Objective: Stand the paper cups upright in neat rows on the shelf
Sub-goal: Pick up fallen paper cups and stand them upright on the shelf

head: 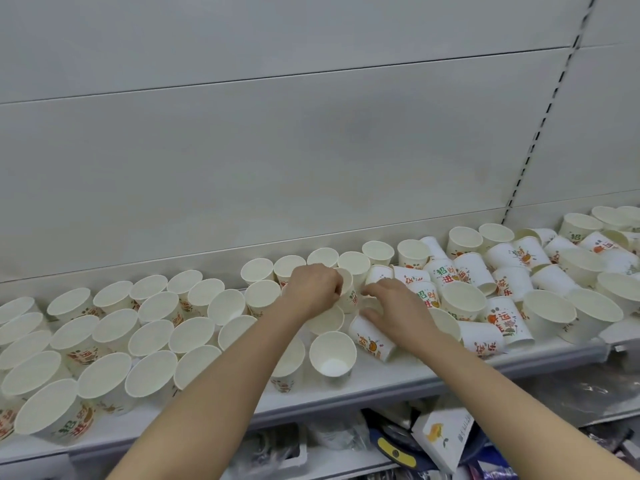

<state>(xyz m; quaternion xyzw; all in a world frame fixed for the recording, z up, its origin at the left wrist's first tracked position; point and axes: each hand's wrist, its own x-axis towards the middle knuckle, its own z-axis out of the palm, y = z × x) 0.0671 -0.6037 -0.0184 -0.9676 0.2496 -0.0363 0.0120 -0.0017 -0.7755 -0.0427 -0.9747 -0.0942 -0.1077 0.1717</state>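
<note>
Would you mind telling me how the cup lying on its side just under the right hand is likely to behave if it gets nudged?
The tipped cup lies on its round, tapered wall, so it would probably roll in a curve rather than slide. It looks like thin, empty paper, so likely very light and easily dented. The right hand hovers over it near the shelf front, so a push might send it off.

Open air above the shelf [398, 379], upright cups [104, 337] crowding left; toppled cups [485, 282] blocking right
</note>
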